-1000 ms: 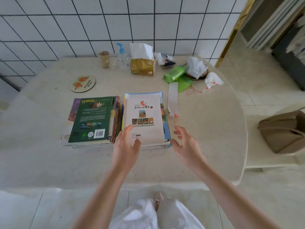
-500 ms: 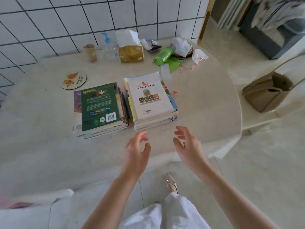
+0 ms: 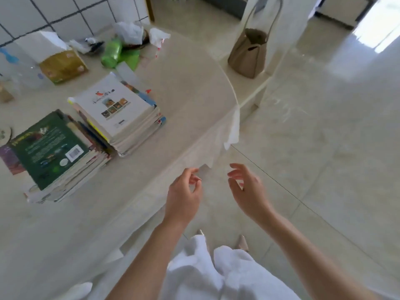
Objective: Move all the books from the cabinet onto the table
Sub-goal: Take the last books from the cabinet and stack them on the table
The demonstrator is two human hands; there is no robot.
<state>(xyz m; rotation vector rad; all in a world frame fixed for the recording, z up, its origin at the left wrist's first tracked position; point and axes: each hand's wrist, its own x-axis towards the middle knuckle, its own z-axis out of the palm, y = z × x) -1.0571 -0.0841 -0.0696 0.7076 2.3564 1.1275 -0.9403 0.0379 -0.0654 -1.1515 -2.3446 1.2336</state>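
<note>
Books stacked on table, both hands empty

Books sit in two piles on the table (image 3: 190, 87), side by side and touching. The left pile (image 3: 65, 161) is topped by a green paperback (image 3: 48, 146), barcode side up. The right pile (image 3: 123, 120) is topped by a white-covered book (image 3: 110, 107). Both piles look like thin paperbacks and picture books with edges unevenly aligned. The cabinet is not in view, so I cannot tell how many books remain there.

Left hand (image 3: 184, 195) hangs off the table edge, fingers loosely curled, holding nothing. Right hand (image 3: 249, 191) is over the floor, fingers spread and relaxed, also holding nothing.

Handling judgement: a single book should be light and a bit floppy, while a stack is heavy and prone to shear because glossy covers slide on each other. Best hold is probably two hands clamping a stack from both short sides with fingers under the bottom book, or a grip along the spines, where it is stiffest. Keep stacks small and level

Behind the piles: a tissue box (image 3: 62, 66), a green roll (image 3: 111, 53), a brown bag (image 3: 247, 55) on a seat beyond the table
</note>
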